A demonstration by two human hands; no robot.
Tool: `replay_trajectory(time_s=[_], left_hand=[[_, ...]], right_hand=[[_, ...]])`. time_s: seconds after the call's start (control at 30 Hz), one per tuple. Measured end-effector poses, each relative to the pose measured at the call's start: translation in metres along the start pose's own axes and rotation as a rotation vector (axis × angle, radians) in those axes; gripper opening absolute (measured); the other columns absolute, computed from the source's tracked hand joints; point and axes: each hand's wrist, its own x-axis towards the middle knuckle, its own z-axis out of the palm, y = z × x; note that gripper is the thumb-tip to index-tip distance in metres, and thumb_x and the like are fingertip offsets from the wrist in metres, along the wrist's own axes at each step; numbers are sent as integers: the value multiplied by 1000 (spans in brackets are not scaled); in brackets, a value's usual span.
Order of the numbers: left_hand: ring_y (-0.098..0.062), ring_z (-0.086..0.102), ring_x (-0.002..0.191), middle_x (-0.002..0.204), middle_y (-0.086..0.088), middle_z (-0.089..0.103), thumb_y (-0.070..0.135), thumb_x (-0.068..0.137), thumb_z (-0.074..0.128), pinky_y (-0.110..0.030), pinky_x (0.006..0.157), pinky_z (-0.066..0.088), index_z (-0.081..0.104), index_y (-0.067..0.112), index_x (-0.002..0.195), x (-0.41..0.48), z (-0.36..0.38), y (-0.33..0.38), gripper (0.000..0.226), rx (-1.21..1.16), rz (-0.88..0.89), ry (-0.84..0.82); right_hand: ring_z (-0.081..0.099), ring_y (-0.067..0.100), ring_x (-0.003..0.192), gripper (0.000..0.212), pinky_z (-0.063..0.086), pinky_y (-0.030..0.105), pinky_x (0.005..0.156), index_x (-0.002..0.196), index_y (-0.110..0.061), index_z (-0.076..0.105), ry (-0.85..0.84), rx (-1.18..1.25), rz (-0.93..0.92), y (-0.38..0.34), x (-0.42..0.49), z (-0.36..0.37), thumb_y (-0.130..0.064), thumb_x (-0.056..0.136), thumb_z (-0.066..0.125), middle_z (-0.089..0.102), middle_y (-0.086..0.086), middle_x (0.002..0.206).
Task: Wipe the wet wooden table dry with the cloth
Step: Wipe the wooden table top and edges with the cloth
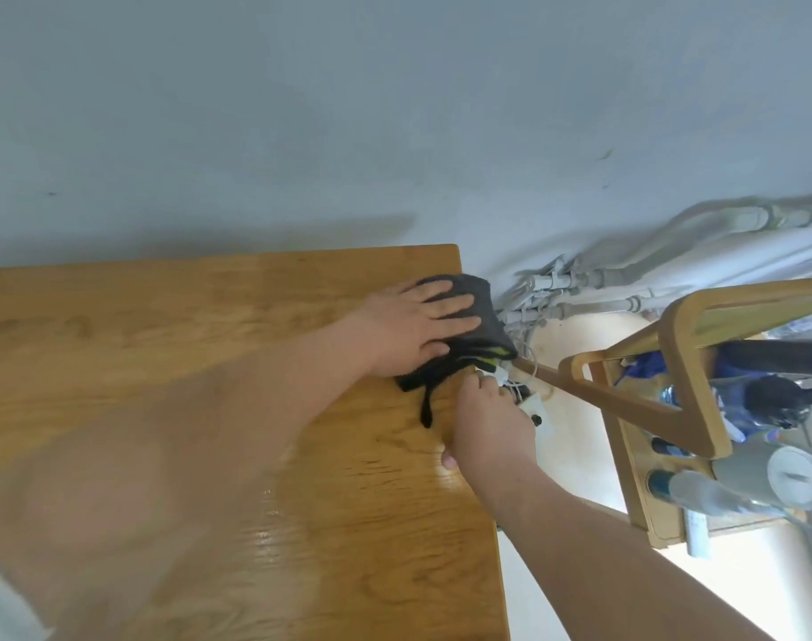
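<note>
My left hand (413, 326) is flat, fingers spread, pressing down on the dark fuzzy cloth (464, 335) right at the far right corner of the wooden table (163, 363). The cloth is bunched, with a thin strap trailing toward me. My right hand (483, 423) sits at the table's right edge just nearer than the cloth, fingers curled over; can't tell what it's pinching. The glossy grain shows wet shine near that edge. Lots of bare wood to the cloth's left.

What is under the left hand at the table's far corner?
A folded dark grey cloth lies under the left hand, flat on the wooden table. The tabletop beneath the cloth is covered, so wetness there cannot be seen.
</note>
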Motion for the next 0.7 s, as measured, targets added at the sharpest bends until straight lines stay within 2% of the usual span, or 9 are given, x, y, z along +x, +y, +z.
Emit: replay_trajectory(time_s=[0.13,0.2,0.33,0.4,0.5,0.6,0.7], left_hand=[[-23,-8,158,173,7,-7,45,110,24,-51,128,7,1,40,163,20,-8,-16,58,-243,-439,129],[-27,-6,158,173,4,-4,41,110,26,-53,128,8,4,37,163,25,-8,-6,58,-302,-539,173],[-28,0,158,173,4,5,37,109,31,-53,127,11,14,38,162,-4,12,29,56,-315,-503,255],[-26,0,158,173,6,7,39,109,32,-52,128,11,15,39,162,-33,33,53,55,-295,-466,271],[-20,-4,159,172,11,4,45,109,29,-49,128,7,14,43,162,-75,56,65,54,-265,-347,209],[-16,-8,158,171,14,-1,46,109,26,-47,129,5,10,46,161,-77,51,46,54,-277,-356,166],[-22,-10,158,173,9,-6,37,110,29,-51,128,4,5,43,162,-62,46,69,58,-332,-542,165]], right_hand=[[51,25,128,88,49,36,88,151,-3,28,-8,61,15,1,2,4,-16,83,82,48,8,144],[48,25,132,93,49,36,92,157,-1,19,1,71,18,0,1,5,-16,87,79,45,10,148],[44,27,137,95,50,36,96,158,-1,14,9,95,13,-1,-1,6,-17,89,78,41,12,152],[45,27,136,96,50,37,96,154,-3,24,-15,111,1,1,-2,5,-21,82,85,44,10,148],[44,26,135,92,50,40,96,147,-10,36,-28,147,-24,7,-5,4,-29,75,90,46,7,144],[41,28,139,111,50,43,96,160,-15,15,-15,145,-37,13,-11,6,-39,79,86,42,6,150],[38,30,138,115,52,47,94,163,-27,4,-27,231,-41,25,-25,10,-49,81,81,38,6,151]])
